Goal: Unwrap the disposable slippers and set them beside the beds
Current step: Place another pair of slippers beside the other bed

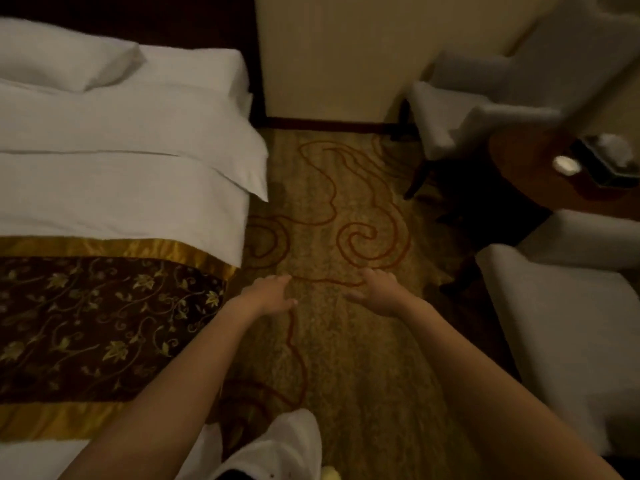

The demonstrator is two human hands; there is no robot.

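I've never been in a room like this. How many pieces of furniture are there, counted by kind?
bed with white linen: 1
white upholstered armchairs: 2
round dark wooden table: 1
Total: 4

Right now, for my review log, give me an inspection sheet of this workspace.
Surface: carpet with red swirls.
Job's things: bed made, pillow and dark runner on it; slippers: nothing seen.
Clutter: tissue box and a small white item on the round table.
Hands: left hand and right hand open, holding nothing, over the carpet.
Cables: nothing seen.
Surroundings: far chair and near chair, both white, at right; cream wall behind.
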